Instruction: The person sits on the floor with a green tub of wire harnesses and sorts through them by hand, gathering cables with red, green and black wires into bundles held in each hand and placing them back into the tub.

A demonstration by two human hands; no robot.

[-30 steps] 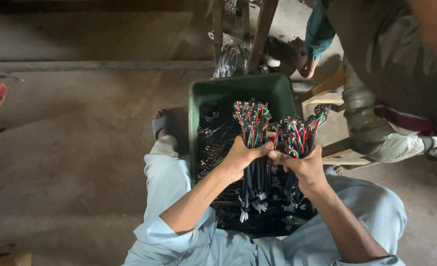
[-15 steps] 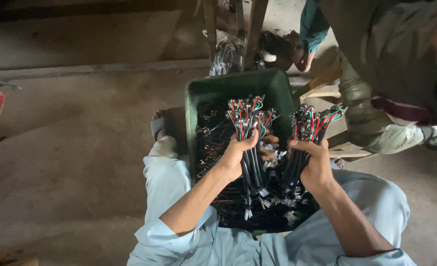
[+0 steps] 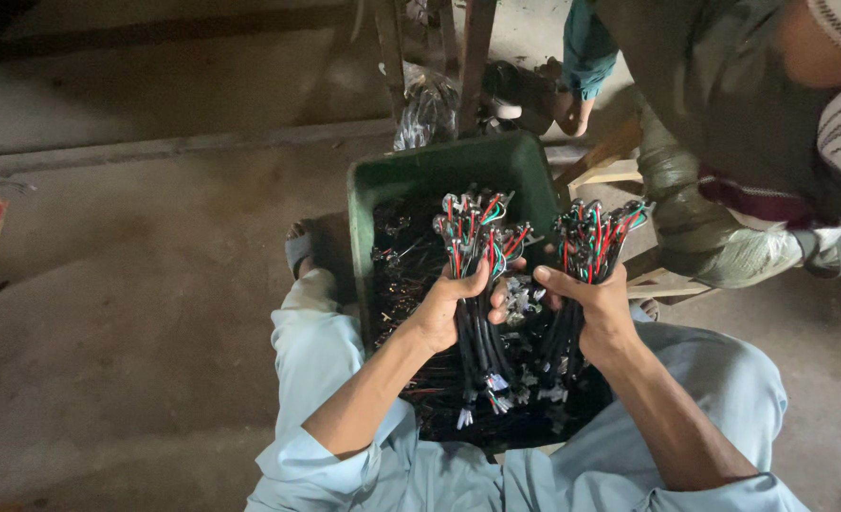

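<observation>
Each hand point(image 3: 454, 308) point(image 3: 596, 303) clasps a cable bundle point(image 3: 477, 237) point(image 3: 591, 237) — above green crate point(image 3: 420, 175) (upright)

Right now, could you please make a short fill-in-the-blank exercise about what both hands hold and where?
1. Each hand, the left hand and the right hand, grips a bundle of black ____.
2. Both bundles are held above a ____ plastic crate.
3. The left bundle and the right bundle are held ____, not touching.
4. The crate rests on the ____ floor.

Missing words: cables; green; apart; concrete
</observation>
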